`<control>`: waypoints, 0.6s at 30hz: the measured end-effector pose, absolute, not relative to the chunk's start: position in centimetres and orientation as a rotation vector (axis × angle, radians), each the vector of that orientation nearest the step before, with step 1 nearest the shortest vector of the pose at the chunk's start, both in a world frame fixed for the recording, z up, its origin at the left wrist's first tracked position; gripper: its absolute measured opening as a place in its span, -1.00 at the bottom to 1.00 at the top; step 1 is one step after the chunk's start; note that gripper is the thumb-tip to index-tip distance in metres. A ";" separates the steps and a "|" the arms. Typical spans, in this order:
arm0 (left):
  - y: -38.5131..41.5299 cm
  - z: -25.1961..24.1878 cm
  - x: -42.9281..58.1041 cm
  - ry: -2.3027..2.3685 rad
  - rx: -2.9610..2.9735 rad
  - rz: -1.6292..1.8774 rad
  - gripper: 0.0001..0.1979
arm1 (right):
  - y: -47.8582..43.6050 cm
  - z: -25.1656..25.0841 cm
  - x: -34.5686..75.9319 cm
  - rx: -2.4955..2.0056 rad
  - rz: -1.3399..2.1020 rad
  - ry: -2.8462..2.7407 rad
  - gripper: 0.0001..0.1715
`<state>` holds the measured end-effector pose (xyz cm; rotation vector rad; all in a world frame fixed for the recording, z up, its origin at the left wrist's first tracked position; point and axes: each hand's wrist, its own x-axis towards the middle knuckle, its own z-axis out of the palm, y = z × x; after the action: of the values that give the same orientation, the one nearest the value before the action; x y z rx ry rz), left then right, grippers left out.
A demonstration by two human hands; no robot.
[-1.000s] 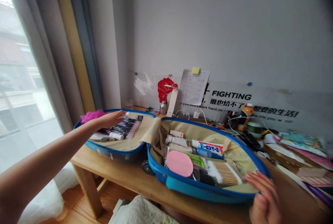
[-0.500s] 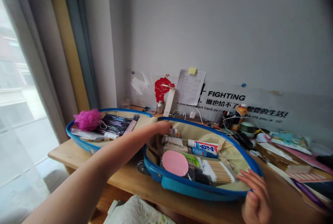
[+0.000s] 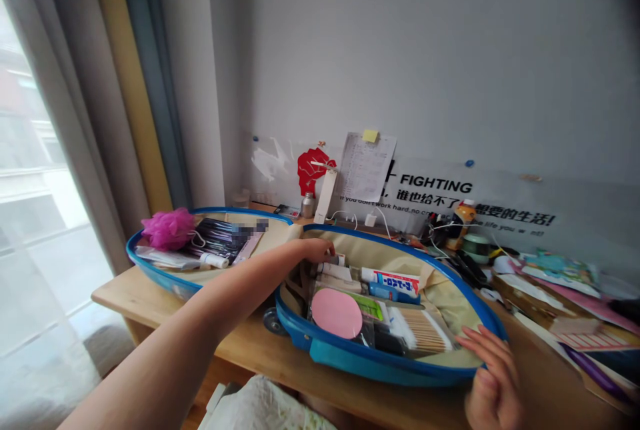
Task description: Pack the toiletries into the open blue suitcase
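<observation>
An open blue suitcase [image 3: 350, 365] with beige lining lies on the desk. Inside its right half, my left hand [image 3: 319, 250] is at the back left corner, fingers closed around a small white tube [image 3: 341, 259], mostly hidden. My right hand [image 3: 493, 373] rests at that half's right rim, fingers stretched over the edge and thumb outside, holding nothing. Between my hands lie a toothpaste tube [image 3: 393, 280], a blue tube [image 3: 393, 293], a pink round pad [image 3: 337, 313], a green packet [image 3: 373, 308] and a pack of cotton swabs [image 3: 423, 329].
The suitcase's left half holds a pink bath puff [image 3: 169, 229], a dark striped packet [image 3: 220, 235] and a white tube [image 3: 215, 261]. Behind stand a metal bottle [image 3: 307, 205] and a white lamp [image 3: 326, 197]. Papers, an orange bottle [image 3: 463, 220] and clutter lie at right.
My left hand has lowered slightly with the small white tube, towards the tubes in the suitcase. My right hand has stayed at the rim.
</observation>
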<state>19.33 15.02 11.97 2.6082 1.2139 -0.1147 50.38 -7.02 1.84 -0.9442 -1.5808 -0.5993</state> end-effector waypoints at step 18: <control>16.6 17.7 8.8 1.537 2.545 0.296 -0.63 | -7.1 2.0 50.3 -0.934 -0.600 -1.612 -0.57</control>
<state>8.84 16.58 17.70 2.5451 1.5366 0.2958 50.34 -7.13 2.04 -0.9336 -1.6116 -0.5996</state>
